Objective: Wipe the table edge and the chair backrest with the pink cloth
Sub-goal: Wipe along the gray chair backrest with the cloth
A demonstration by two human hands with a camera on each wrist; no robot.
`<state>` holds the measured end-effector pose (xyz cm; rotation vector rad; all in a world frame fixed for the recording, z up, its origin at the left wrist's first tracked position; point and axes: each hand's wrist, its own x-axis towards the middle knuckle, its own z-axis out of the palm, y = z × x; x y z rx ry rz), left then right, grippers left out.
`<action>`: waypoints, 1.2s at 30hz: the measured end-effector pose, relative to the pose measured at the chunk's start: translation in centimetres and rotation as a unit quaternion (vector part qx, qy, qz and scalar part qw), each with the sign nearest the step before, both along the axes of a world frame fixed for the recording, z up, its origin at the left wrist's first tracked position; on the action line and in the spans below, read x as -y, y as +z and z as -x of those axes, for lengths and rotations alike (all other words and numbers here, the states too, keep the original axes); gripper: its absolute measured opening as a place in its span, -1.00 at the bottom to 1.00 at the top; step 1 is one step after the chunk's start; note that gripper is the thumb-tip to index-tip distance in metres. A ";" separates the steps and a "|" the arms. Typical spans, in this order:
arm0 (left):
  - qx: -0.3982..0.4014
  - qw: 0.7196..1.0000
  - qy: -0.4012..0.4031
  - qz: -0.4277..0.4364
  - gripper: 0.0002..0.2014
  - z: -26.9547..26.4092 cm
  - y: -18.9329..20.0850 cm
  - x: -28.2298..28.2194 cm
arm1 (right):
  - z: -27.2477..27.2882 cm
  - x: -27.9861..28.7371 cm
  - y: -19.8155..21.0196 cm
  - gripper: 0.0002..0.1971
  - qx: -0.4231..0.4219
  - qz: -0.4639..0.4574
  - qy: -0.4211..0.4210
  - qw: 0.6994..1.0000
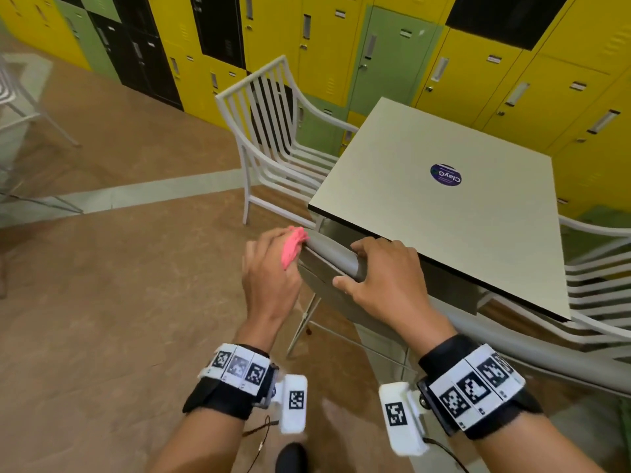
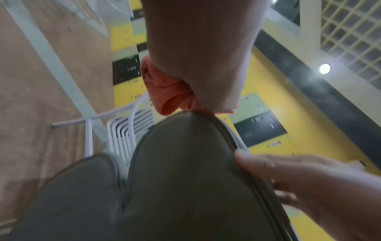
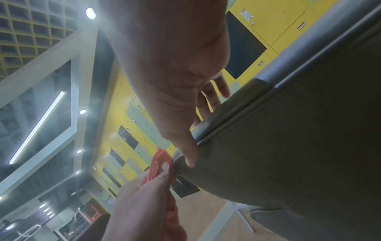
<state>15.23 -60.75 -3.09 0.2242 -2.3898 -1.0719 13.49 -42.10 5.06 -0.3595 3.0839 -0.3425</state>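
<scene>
A grey chair backrest (image 1: 329,256) stands just in front of the cream table (image 1: 444,213), near its black front edge. My left hand (image 1: 269,268) grips the bunched pink cloth (image 1: 293,245) and presses it against the left end of the backrest's top rail. In the left wrist view the pink cloth (image 2: 167,93) sits at the rounded backrest top (image 2: 185,154). My right hand (image 1: 386,278) holds the top rail a little to the right, fingers curled over it and thumb on the near side. The right wrist view shows the right hand (image 3: 181,101) on the backrest (image 3: 288,146) and the pink cloth (image 3: 159,163).
A white slatted chair (image 1: 273,131) stands at the table's left side, another white chair (image 1: 601,278) at its right. Yellow, green and black lockers (image 1: 341,46) line the wall behind. A round purple sticker (image 1: 446,174) lies on the tabletop. Brown floor (image 1: 119,302) spreads to the left.
</scene>
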 end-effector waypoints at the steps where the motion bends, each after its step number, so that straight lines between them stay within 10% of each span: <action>1: -0.004 1.000 -0.005 -0.007 -0.68 -0.5 -0.1 -1.0 | -0.3 -0.6 0.3 -0.29 0.007 -0.003 -0.004 1.000; 36: -0.038 0.969 -0.134 0.202 -0.51 -8.5 1.0 -14.0 | -7.9 -11.2 -1.4 -0.26 -0.121 0.084 -0.059 0.987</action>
